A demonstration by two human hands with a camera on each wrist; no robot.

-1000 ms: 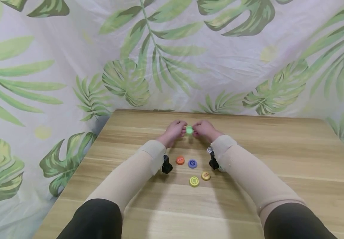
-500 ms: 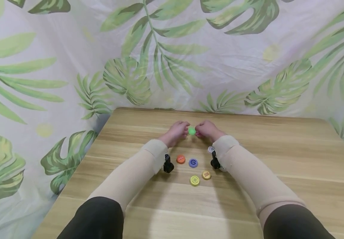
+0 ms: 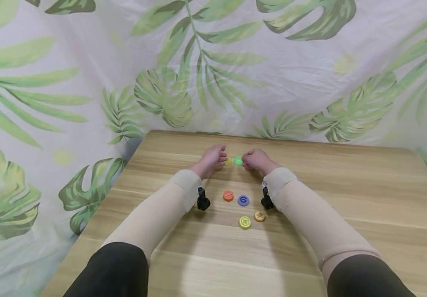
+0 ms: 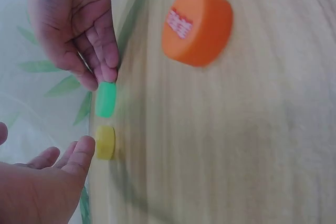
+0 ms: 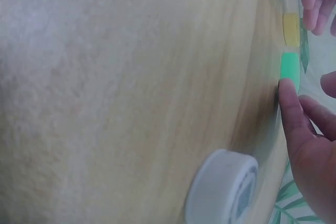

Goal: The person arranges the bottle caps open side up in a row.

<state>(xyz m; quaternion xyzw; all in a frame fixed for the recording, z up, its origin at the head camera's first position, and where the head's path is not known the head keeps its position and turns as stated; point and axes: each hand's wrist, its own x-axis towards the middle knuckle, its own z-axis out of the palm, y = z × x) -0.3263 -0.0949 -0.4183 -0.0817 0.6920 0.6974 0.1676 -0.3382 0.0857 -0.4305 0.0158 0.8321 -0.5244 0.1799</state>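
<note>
A green round piece, thick like a bottle cap, stands near the far side of the wooden table. Beside it on the left, with a small gap, is a yellow round piece. My right hand reaches in from the right, and its fingertips touch the green piece; in the right wrist view the thumb is apart from it. My left hand is at the yellow piece's left, its fingers extended and loosely spread. Whether a left fingertip touches the yellow piece I cannot tell.
Nearer on the table lie an orange-red round piece, a blue one, a light orange one and another yellow one. A white piece shows in the right wrist view. A leaf-patterned cloth hangs behind the table.
My left hand has moved left, away from the green piece, and its fingers have spread. The yellow piece now shows between them. My right hand has stayed by the green piece.
</note>
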